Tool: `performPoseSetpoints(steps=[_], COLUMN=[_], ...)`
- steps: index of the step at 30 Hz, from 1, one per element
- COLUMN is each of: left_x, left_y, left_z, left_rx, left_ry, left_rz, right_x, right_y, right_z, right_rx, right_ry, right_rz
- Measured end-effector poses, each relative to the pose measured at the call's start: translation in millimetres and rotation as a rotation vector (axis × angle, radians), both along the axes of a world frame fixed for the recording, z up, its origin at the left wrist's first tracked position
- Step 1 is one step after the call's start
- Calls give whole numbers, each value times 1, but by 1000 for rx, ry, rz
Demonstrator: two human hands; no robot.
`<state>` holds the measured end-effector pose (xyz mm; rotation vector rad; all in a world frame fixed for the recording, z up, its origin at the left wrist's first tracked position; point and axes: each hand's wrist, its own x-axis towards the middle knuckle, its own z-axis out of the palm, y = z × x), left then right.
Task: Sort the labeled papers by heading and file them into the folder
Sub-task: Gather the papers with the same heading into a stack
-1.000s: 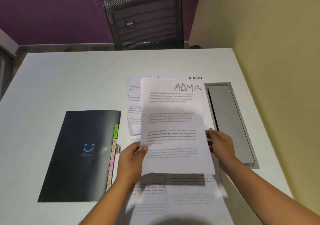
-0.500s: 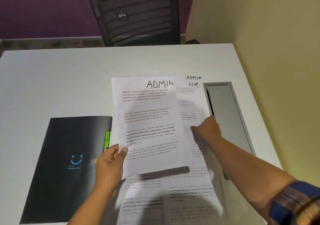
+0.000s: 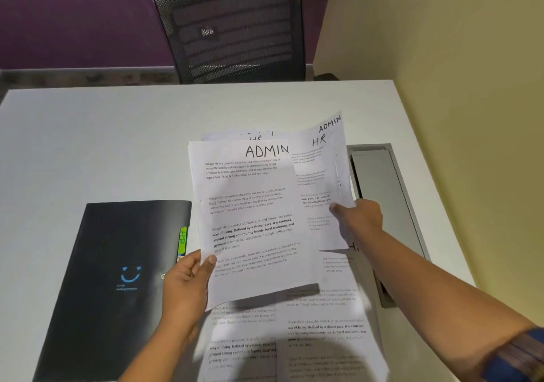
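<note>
Head view | left hand (image 3: 188,287) grips ADMIN sheet (image 3: 256,219) just right of folder (image 3: 117,264) | right hand (image 3: 359,217) pinches raised HR sheet (image 3: 321,158), farther right of folder

Office setting: white desk (image 3: 88,146) with a grey cable hatch (image 3: 382,205) set into it, black mesh-backed chair (image 3: 235,28) behind it, printed papers (image 3: 253,205) headed ADMIN and HR, black folder (image 3: 117,264) with a labelled tab alongside.

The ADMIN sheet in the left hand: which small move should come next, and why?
Probably the right hand, which pinches lifted sheets at their edge, should draw out the second ADMIN sheet behind the HR sheet and join it to the ADMIN sheet in the left hand: the headings match.
</note>
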<state>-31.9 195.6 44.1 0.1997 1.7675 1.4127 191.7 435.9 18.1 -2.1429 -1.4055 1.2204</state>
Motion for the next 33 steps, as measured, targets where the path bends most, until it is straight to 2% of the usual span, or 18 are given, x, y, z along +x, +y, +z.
performPoseSetpoints(steps=[2,6,10,16,19,22,24,26,33], left_x=[1,7,16,28,38,49,56,61,78], left_y=[-3,-10,-22,-35,-39,-44,-47,-50,-57], left_z=[4,16,28,30,36,49,51,51,62], left_rx=[14,37,54,66,71,68,55,47,54], left_ry=[-9,-6,16,14,65,64,62,51,-30], left_rz=[5,-4,-22,-40,-75,-75,-94,-97,-149], right_x=[5,30,57,103,131,144,144,140,120], right_y=[-1,-11,-25,-40,-53,-84,-112,-144,-208], right_z=[7,21,52,106,126,143,148,147,115], right_rx=[39,148,278,502,582,550,465,358,117], right_ry=[-27,-197,-295,-226,-93,145,335,445,467], right_rz=[23,161,128,-121,-260,-326,-333,-292,-58])
